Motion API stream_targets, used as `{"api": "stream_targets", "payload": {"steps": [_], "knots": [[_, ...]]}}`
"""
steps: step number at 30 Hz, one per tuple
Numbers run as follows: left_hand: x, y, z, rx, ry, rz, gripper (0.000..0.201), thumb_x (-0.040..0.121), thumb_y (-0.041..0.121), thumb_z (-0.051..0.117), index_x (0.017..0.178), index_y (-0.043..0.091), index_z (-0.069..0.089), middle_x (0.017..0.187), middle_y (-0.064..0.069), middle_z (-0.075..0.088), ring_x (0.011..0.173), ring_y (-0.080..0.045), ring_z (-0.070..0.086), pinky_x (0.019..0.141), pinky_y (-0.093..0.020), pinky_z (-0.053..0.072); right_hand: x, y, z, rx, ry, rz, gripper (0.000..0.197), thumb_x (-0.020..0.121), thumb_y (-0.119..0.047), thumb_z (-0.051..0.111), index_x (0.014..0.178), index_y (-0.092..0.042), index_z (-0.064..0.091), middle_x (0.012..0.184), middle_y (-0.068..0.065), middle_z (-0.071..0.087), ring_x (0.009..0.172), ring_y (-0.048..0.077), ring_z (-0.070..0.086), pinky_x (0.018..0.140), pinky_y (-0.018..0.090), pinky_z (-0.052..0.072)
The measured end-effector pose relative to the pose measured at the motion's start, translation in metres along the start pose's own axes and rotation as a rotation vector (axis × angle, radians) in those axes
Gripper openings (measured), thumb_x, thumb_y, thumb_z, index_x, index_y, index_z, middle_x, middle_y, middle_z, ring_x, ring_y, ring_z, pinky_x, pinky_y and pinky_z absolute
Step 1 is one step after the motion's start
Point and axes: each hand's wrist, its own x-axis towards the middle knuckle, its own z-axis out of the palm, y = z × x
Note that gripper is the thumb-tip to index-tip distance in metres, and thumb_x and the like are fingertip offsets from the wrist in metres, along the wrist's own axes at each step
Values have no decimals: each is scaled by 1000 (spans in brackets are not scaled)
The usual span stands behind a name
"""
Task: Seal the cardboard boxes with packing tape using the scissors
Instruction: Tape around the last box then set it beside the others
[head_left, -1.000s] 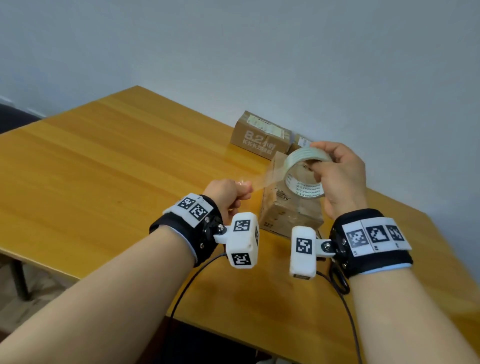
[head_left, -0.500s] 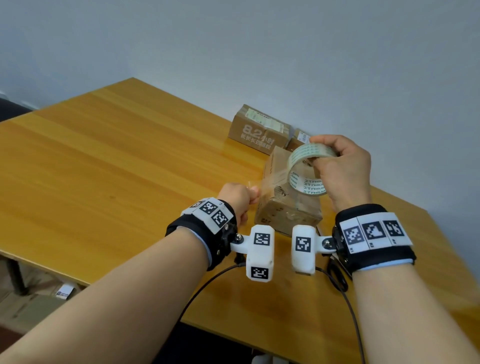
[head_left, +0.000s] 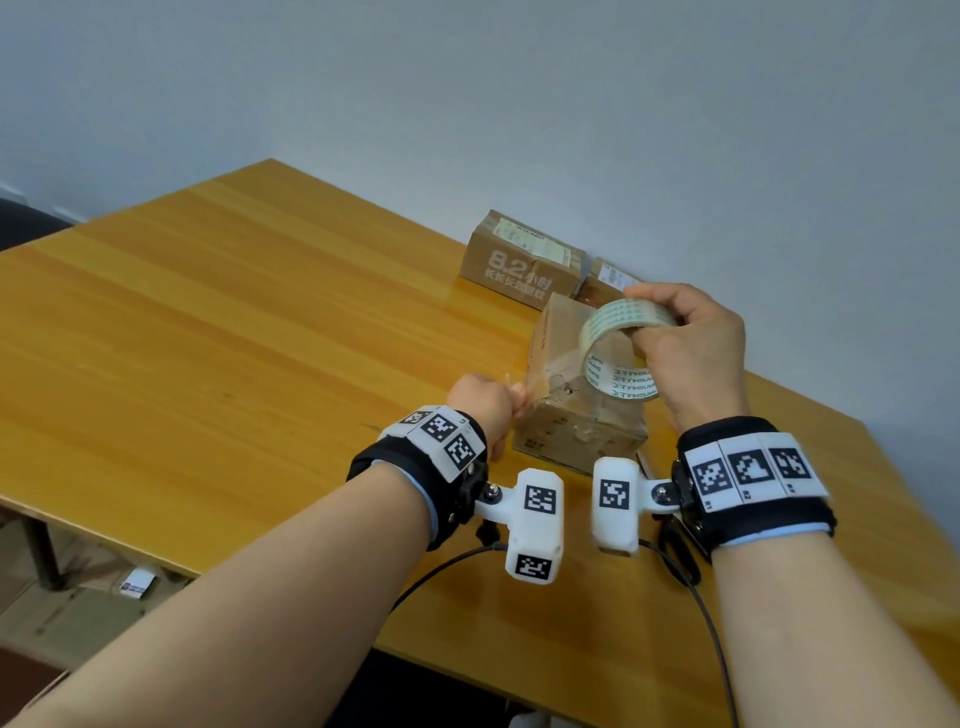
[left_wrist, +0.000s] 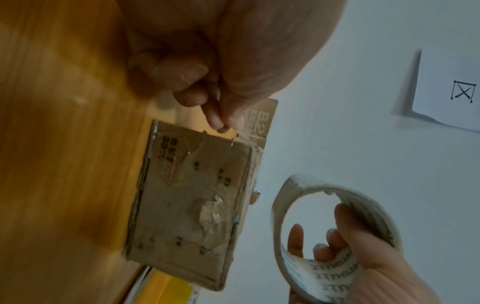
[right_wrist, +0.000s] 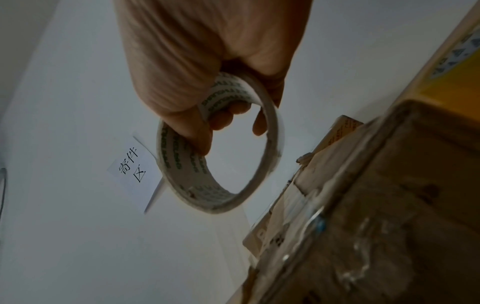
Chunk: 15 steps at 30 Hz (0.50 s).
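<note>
Gripping the tape roll (head_left: 618, 353) above the near cardboard box (head_left: 576, 415), the right hand (head_left: 691, 353) hooks fingers through its core while the left hand (head_left: 480, 402) pinches the clear tape end (head_left: 540, 379).

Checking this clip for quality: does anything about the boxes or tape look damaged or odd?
The nearest box looks battered: wrinkled old tape and scuffed, torn cardboard on its near face. The tape roll looks fine.

A: Where do the cameras sit?
B: The head view looks down over the table (head_left: 218, 322). Both wrist views (very close) look upward, sharing the tape roll (left_wrist: 335, 236).
</note>
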Motion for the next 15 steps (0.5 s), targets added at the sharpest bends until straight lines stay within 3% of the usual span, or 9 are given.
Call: {"api": "stream_targets", "payload": {"steps": [1,2,3,4,5,8,11,13,15], "knots": [[0,-1,2,12,0,6,44,100,24,53,137,2,52,84,-16,65,51,-24,51,39,-26,41,0,1,0,0,-2,3,38,82,6,69,97,-28,78,100,-8,75,93,3,71,81,26,60],[1,-2,4,23,0,23,45,100,26,52,139,2,50,105,-23,68,66,-33,64,50,-35,55,-1,3,-1,8,-3,10,39,82,7,69,96,-28,77,100,-8,75,92,2,71,80,24,60],[2,-3,6,39,5,48,45,100,27,52,137,1,50,121,-25,64,91,-41,68,73,-48,60,-1,5,-2,22,-3,18,40,82,8,68,97,-28,77,101,-8,75,93,2,70,79,23,59],[2,-6,7,54,17,75,44,99,27,53,134,0,53,127,-25,62,109,-44,63,88,-53,54,-2,7,-4,37,-5,27,41,81,9,68,98,-28,77,102,-7,75,94,3,70,80,22,58],[2,-8,8,64,30,103,42,99,28,55,130,0,55,126,-25,62,115,-45,60,92,-54,51,-3,10,-5,50,-8,37,40,81,8,69,99,-28,76,104,-6,74,97,4,70,80,22,57],[4,-13,8,127,51,181,36,99,29,55,123,2,58,115,-22,68,103,-42,65,75,-45,56,-4,16,-10,85,-32,91,33,84,-1,73,107,-25,73,110,-3,72,102,9,66,82,21,53],[4,-15,7,271,82,259,33,100,32,52,114,4,61,80,-6,65,65,-21,56,52,-26,40,-9,20,-12,104,-69,160,22,87,-10,71,104,-23,73,109,-2,72,103,12,64,81,24,48],[4,-15,7,359,98,292,31,100,35,51,105,7,62,71,0,56,60,-15,49,49,-26,35,-14,20,-12,115,-99,188,15,90,-13,69,101,-21,73,103,-2,72,96,13,64,79,26,48],[4,-16,7,423,105,308,27,101,36,49,96,11,58,76,-1,59,61,-15,50,48,-26,35,-16,21,-11,127,-115,201,12,92,-14,67,103,-19,70,101,-1,71,92,12,64,77,24,48]]}}
